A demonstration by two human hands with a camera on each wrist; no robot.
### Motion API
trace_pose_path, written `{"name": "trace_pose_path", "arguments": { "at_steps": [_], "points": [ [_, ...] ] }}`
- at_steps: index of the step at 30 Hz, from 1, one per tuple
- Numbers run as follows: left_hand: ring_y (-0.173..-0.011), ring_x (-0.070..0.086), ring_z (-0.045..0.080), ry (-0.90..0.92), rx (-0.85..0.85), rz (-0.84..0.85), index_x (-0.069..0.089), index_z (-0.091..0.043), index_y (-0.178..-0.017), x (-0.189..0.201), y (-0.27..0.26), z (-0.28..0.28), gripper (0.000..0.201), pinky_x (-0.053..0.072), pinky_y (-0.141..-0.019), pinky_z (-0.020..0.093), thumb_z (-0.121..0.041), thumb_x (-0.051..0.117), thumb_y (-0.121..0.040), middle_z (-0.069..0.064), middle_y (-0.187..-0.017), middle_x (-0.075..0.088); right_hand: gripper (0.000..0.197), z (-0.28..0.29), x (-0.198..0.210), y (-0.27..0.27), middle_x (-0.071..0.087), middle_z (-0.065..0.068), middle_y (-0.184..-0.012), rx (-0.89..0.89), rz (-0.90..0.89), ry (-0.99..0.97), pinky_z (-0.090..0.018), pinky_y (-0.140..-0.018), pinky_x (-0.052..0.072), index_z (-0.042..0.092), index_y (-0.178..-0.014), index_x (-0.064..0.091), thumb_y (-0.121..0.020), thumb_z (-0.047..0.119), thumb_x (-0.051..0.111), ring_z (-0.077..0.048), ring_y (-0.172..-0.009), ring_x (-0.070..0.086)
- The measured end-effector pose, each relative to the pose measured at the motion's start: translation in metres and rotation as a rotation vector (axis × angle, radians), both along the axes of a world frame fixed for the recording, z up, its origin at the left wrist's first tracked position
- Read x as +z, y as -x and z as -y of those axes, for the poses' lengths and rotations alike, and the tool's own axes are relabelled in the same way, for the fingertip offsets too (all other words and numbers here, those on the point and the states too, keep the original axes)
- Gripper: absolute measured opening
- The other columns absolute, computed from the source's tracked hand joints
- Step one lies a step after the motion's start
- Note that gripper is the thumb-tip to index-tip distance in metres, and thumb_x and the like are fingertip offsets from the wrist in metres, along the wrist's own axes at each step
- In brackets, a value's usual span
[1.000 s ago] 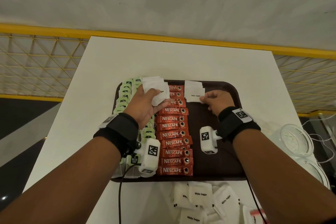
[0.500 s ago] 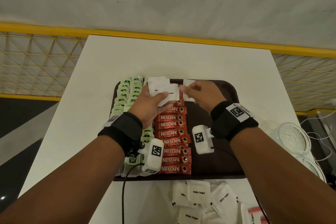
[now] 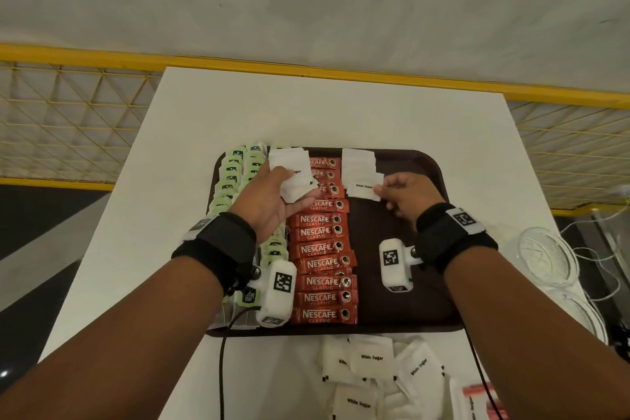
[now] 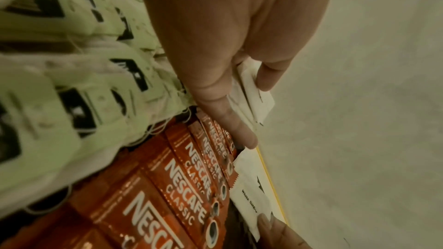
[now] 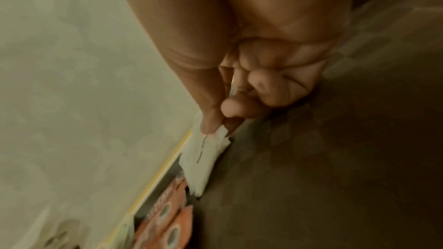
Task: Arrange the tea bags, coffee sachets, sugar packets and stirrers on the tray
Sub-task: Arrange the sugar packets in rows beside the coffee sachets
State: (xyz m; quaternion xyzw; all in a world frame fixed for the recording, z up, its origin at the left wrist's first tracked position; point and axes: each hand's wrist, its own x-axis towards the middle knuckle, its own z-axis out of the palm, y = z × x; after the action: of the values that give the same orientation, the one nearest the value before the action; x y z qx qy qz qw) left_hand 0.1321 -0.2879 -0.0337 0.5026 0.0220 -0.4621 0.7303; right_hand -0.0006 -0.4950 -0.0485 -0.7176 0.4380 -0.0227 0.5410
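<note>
A dark brown tray (image 3: 422, 310) carries a left column of green tea bags (image 3: 235, 174), a middle column of red coffee sachets (image 3: 322, 264) and a short row of white sugar packets (image 3: 358, 164) at the far end. My left hand (image 3: 272, 194) hovers over the sachets and grips a stack of sugar packets (image 3: 293, 177), seen edge-on as the stack (image 4: 251, 92) in the left wrist view. My right hand (image 3: 405, 193) pinches one sugar packet (image 3: 363, 187) at the near end of the row; the right wrist view shows thumb and finger on that packet (image 5: 203, 150).
Loose sugar packets (image 3: 371, 372) lie in a heap on the white table (image 3: 341, 112) in front of the tray. Glass dishes (image 3: 545, 256) stand at the right edge. A yellow railing (image 3: 306, 68) runs behind the table. The tray's right half is bare.
My right hand took a packet from the stack in my left hand and carried it right and nearer, down onto the sugar row. The left hand stayed roughly in place.
</note>
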Motion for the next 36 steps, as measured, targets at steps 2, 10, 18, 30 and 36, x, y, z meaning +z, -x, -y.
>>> {"name": "trace_pose_path", "arguments": {
  "at_steps": [2,10,18,30,36],
  "points": [
    [-0.103,0.069,0.038,-0.008,0.004,-0.004,0.041,-0.015,-0.140,-0.002,0.001,-0.001,0.039,0.061,-0.082,0.038,-0.011,0.043,-0.101,0.021,-0.129,0.058,0.009,0.001,-0.003,-0.002,0.063,0.000,-0.075,0.029,-0.045,0.075,-0.020,-0.051,0.044,0.013,-0.088,0.065,-0.087,0.018,0.072,-0.009,-0.056,0.051],
    [-0.101,0.070,0.037,-0.051,-0.053,0.038,0.041,-0.018,-0.140,-0.007,0.008,-0.002,0.042,0.061,-0.080,0.038,-0.008,0.049,-0.100,0.020,-0.131,0.058,0.020,0.005,-0.016,-0.013,0.066,-0.002,-0.082,0.021,-0.188,0.288,-0.033,-0.074,0.053,0.013,-0.085,0.064,-0.081,0.028,0.076,-0.012,-0.067,0.056],
    [-0.101,0.070,0.034,-0.032,-0.130,0.159,0.046,-0.014,-0.136,-0.003,0.016,0.007,0.046,0.061,-0.080,0.033,-0.004,0.061,-0.094,0.016,-0.121,0.066,0.031,-0.037,0.033,-0.017,0.068,0.001,-0.091,0.250,0.052,0.132,-0.022,-0.068,0.048,0.014,-0.097,0.064,-0.088,0.044,0.065,-0.007,-0.078,0.060],
    [-0.102,0.069,0.040,-0.027,-0.074,0.014,0.045,-0.013,-0.133,0.001,0.013,0.011,0.030,0.059,-0.085,0.041,-0.017,0.044,-0.103,0.023,-0.125,0.061,0.007,-0.011,0.008,0.010,0.067,-0.003,-0.085,-0.002,0.055,-0.001,-0.015,-0.048,0.042,0.015,-0.088,0.064,-0.087,0.016,0.071,-0.009,-0.057,0.051],
    [-0.098,0.070,0.037,-0.045,-0.092,0.046,0.042,-0.012,-0.137,-0.001,0.013,0.012,0.032,0.062,-0.078,0.038,-0.013,0.040,-0.105,0.023,-0.130,0.057,0.011,-0.006,-0.001,0.010,0.060,0.003,-0.073,0.038,-0.045,0.079,-0.015,-0.050,0.040,0.010,-0.093,0.067,-0.087,0.017,0.072,-0.005,-0.059,0.050]
  ]
}}
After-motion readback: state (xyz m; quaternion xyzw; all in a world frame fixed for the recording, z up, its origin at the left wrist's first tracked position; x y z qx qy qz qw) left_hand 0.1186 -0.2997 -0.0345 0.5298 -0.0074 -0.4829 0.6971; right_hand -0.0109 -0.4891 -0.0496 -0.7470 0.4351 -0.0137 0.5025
